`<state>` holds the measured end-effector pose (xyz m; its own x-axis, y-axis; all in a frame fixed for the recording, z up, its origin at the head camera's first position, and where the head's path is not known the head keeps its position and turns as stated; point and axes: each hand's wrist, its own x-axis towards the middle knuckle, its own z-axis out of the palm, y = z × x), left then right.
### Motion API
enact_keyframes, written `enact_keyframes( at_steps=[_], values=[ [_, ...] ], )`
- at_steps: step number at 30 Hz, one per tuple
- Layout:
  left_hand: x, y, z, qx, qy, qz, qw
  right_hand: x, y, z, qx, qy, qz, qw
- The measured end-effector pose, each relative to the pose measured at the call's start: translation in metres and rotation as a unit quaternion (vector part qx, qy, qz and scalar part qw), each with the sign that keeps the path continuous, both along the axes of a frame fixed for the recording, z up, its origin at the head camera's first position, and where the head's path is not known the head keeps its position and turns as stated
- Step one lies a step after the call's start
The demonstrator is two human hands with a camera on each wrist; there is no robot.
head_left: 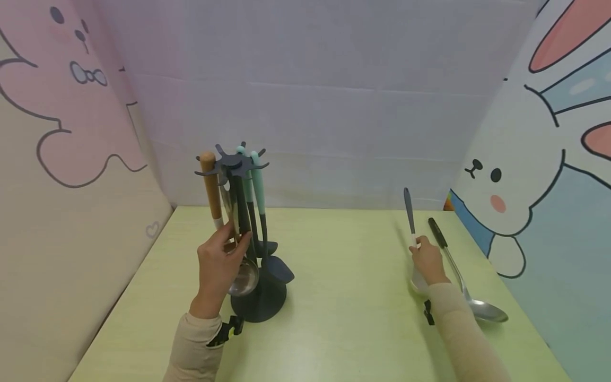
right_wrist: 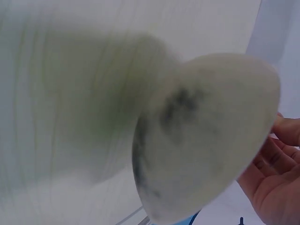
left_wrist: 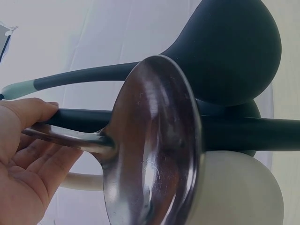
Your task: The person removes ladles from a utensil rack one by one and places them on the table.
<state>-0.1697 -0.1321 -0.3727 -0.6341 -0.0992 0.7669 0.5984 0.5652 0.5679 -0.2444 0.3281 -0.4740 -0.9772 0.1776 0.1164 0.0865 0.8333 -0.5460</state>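
On the left, my left hand (head_left: 219,260) pinches the stem of a metal ladle (head_left: 245,278) beside the post of a black utensil rack (head_left: 260,307). The ladle's shiny bowl fills the middle of the left wrist view, and its upper end is near the rack's hooks; whether it hangs there I cannot tell. Over at the right, my right hand (head_left: 428,261) grips a white ladle by its grey-and-white handle (head_left: 409,209). Its white bowl (right_wrist: 211,136), with dark smudges, hangs low near the tabletop, partly hidden by the forearm in the head view.
Mint-handled black utensils (head_left: 258,183) and a brown-handled one (head_left: 211,185) hang on the rack. A large metal spoon (head_left: 487,311) with a black handle lies right of my right hand. Cartoon-printed sheets and a plain backdrop (head_left: 315,116) border the pale table (head_left: 334,318).
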Motion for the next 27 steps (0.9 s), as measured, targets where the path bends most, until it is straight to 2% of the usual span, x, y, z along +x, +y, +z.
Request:
enact_keyframes(
  at_steps=[9, 16, 27],
  values=[
    [-0.001, 0.0, -0.002, -0.001, 0.005, 0.0, 1.0, 0.002, 0.01, -0.008, 0.009, -0.047, -0.012, 0.999],
    [0.0, 0.001, 0.0, 0.001, -0.001, -0.001, 1.0, 0.004, 0.013, -0.009, 0.023, -0.055, 0.002, 0.998],
    [0.001, 0.0, 0.001, 0.005, -0.003, -0.006, 1.0, 0.002, 0.016, -0.014, 0.018, -0.1, 0.02, 0.995]
  ],
)
